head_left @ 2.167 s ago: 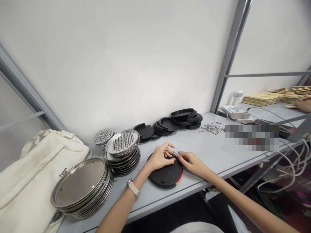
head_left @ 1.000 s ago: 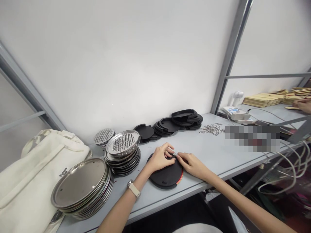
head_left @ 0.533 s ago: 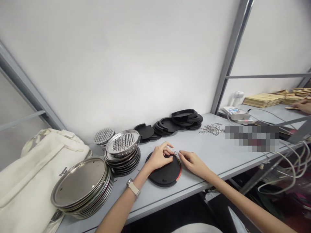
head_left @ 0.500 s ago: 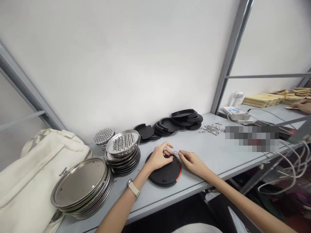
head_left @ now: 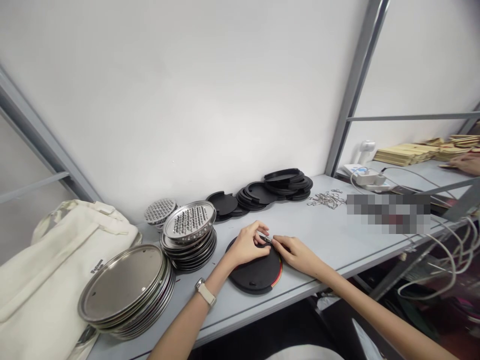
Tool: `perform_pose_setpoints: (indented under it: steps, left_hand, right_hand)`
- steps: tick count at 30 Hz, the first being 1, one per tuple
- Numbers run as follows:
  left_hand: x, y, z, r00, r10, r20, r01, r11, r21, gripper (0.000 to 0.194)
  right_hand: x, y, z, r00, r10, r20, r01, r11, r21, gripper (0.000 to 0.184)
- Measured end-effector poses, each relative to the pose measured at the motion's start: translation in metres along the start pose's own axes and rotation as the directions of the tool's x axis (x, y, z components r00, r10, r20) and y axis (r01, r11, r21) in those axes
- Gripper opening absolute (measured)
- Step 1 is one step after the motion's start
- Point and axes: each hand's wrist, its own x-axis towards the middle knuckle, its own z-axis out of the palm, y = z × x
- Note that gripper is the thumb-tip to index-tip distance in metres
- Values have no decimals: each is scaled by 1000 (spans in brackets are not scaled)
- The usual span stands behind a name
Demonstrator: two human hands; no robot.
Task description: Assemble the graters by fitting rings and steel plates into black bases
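Note:
A black round disc (head_left: pixel 252 274) with a red and yellow stripe along its right edge lies on the table in front of me. My left hand (head_left: pixel 248 245) rests over its far edge, thumb on top and fingers curled around the rim. Between the two hands is a small bent metal wire clip (head_left: pixel 267 240) at that edge. The thumb and forefinger of my right hand (head_left: pixel 294 253) pinch its right end. The fingers partly cover the clip, so how it sits against the disc is hard to see.
Black round holders (head_left: pixel 258 192) lie piled along the wall. Loose wire clips (head_left: pixel 327 199) are heaped to their right. Round metal grater plates (head_left: pixel 189 222) and large metal discs (head_left: pixel 123 285) stand stacked at left, beside a cream bag (head_left: pixel 56 270). Another person's hand (head_left: pixel 467 162) shows far right.
The wire clip has moved down onto the disc's far edge, and my right hand has come closer to my left. The disc has shifted slightly toward me.

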Motion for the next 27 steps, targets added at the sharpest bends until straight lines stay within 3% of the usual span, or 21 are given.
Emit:
perform_pose_setpoints:
  steps: [19,27]
  left_hand:
    - [2,-2,0,999,-42,-24,43,998,44,37]
    - [0,1,0,998,39,-57,-35,997,72,35]
  right_hand:
    - [-3,-2,1,1000,17,-18,-17,1000,21,38]
    - [-1,-4,0,999,15,-29,-15,1000,-4,37]
